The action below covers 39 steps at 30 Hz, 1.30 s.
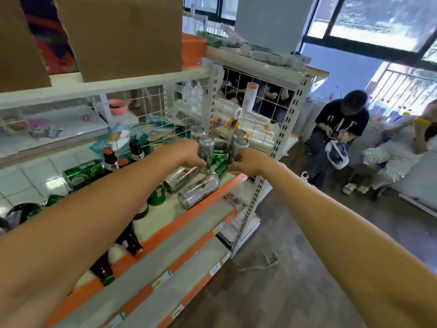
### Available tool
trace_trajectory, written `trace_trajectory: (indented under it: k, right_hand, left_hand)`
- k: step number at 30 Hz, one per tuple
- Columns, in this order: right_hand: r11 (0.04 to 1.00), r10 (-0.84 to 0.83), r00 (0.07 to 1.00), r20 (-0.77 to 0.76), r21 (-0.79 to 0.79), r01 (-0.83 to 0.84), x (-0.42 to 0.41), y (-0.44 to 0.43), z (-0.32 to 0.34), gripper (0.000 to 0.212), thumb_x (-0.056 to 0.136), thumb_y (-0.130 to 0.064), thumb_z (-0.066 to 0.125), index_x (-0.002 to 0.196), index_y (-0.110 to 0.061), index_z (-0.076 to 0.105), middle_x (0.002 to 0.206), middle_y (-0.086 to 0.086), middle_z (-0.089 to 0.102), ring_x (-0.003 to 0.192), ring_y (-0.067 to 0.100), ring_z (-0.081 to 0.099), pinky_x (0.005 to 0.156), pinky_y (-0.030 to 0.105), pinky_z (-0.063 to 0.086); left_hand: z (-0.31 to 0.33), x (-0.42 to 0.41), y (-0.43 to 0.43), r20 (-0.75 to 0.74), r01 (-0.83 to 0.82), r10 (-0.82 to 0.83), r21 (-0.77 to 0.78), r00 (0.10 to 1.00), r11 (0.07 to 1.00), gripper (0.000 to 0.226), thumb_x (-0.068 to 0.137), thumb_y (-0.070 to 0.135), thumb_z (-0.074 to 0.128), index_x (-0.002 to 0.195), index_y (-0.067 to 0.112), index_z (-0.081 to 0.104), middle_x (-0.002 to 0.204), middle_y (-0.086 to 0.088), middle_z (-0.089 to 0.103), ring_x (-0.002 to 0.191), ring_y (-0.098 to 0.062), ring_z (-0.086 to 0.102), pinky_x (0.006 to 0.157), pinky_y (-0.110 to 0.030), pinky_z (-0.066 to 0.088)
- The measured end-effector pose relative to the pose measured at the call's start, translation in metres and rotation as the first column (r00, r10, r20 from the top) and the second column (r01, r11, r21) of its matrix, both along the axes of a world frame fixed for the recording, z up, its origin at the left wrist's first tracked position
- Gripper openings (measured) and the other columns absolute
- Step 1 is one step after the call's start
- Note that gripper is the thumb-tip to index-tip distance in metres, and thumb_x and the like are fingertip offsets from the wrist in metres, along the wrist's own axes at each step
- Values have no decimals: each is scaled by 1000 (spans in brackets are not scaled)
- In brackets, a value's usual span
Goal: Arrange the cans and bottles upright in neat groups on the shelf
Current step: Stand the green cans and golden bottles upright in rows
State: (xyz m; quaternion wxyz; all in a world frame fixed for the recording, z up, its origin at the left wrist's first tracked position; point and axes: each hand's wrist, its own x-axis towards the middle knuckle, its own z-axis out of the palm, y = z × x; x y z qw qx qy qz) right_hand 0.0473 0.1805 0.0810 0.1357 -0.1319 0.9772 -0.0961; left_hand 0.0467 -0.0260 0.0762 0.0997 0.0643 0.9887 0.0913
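Grey concrete floor [295, 280]; white pillar [272, 22]; big windows [383, 20], daylight; pale blue wall [343, 67].

Glossy metal cans [198, 190], dark glossy glass bottles [132, 239], matt cardboard box [120, 34]

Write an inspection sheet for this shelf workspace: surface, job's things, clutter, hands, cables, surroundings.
Surface: shelf with an orange front edge.
Job's things: upright cans grouped at the far end; lying cans, silver, in the middle; green cans, some lying; bottles, some upright, some lying.
Clutter: plastic rolls behind the wire grid.
Hands: left hand grips a silver can; right hand curled beside the cans, grip unclear.
Cables: nothing seen.
Surroundings: boxes on the shelf above; a person at the right; windows.
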Motion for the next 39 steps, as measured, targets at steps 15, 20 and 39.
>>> trace_trajectory:
  k: [15,20,39]
  right_hand:
    - [999,29,999,26,-44,-28,-165,-7,-27,46,92,-43,62,117,-5,65,113,13,66,98,27,62,85,36,52]
    - [991,86,994,68,-112,-78,-218,-13,-32,54,93,-39,63,133,-4,55,134,14,57,119,29,55,93,33,43]
    - [916,290,949,126,251,-313,-308,-56,-131,37,90,-8,61,127,-6,56,120,12,60,111,28,60,93,36,51]
  left_hand:
    - [-13,-151,9,-27,-48,49,42,998,998,34,92,27,62,123,14,60,108,-6,62,88,-20,60,67,-29,47]
    - [-6,-192,21,-75,-101,103,36,992,994,30,91,32,64,117,18,63,98,-1,61,85,-20,60,71,-33,49]
    - [-71,-308,15,-49,-63,63,0,997,998,26,92,28,60,111,11,67,103,-10,67,88,-27,63,72,-34,50]
